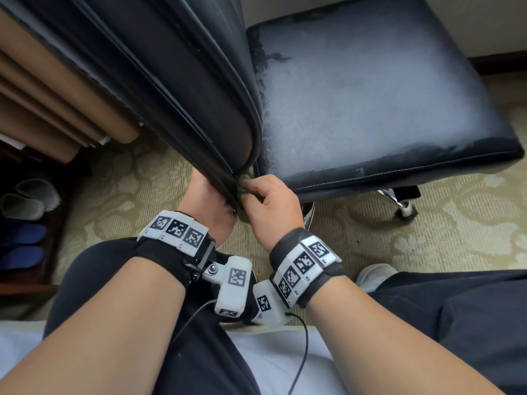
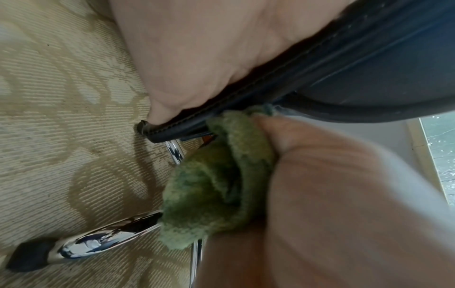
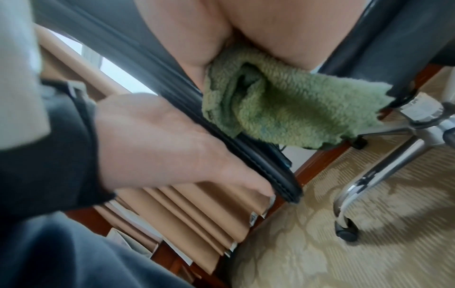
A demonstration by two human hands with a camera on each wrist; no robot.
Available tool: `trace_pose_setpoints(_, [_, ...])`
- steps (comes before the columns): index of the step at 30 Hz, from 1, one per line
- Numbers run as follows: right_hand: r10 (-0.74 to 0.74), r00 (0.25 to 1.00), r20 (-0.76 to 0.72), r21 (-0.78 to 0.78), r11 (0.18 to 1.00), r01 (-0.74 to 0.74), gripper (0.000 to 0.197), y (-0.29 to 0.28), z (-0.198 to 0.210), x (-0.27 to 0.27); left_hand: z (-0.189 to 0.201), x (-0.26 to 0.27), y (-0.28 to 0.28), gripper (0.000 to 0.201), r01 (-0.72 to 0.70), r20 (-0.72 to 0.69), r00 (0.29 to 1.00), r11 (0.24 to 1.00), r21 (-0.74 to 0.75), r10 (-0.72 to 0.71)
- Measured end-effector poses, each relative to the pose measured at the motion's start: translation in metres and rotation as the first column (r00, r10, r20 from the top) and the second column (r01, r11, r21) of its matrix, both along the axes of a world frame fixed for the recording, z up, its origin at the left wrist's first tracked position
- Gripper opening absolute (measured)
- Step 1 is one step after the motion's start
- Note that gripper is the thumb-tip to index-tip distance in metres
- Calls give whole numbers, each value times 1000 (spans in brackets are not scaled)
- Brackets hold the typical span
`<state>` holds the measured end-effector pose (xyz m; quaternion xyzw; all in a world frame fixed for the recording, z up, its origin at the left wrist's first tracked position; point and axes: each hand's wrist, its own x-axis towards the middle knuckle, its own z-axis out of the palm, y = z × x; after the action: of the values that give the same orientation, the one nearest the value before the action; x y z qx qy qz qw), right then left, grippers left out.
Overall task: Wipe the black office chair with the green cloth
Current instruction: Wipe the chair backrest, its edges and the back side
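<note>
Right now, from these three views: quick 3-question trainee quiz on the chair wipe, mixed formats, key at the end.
1. True or false: the green cloth lies spread flat on the seat cushion.
2. Which hand grips the cloth? A) left hand B) right hand C) both
3. Fill in: the left hand holds the lower edge of the chair's ____.

Key
1. False; it is bunched in a hand at the bottom of the backrest.
2. B
3. backrest
</note>
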<state>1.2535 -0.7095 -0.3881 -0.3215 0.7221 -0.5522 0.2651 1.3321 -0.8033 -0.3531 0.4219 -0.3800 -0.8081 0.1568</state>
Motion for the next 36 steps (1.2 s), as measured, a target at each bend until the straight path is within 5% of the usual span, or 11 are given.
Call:
trace_pose_setpoints(4, [17, 999, 29, -41, 999, -16, 25, 2, 2, -3, 2, -1, 3, 52, 10, -24, 1000, 1000, -4, -10])
trace_pose_setpoints(9, [26, 1000, -5, 68, 997, -25, 28, 2, -4, 0, 0, -1, 1, 71, -39, 28, 999, 999, 9, 38])
trace_pose_setpoints(17, [32, 999, 39, -42, 999, -31, 20, 4, 11, 1, 2, -1, 3, 54, -17, -19, 1000, 1000, 3, 17])
trace_pose_setpoints(23, [-85, 972, 217, 130, 990, 57, 22, 5, -11, 2, -5, 1, -2, 64, -36, -4, 999, 999, 32, 36])
trace_pose_setpoints(27, [-44, 994, 97, 240, 971, 19, 26, 12, -18, 5, -7, 0, 2, 61, -5, -65, 998, 998, 67, 9])
trace_pose_setpoints(36, [-107, 975, 192, 130, 988, 83, 32, 5, -16, 8, -11, -3, 0, 60, -17, -126, 992, 994, 105, 30])
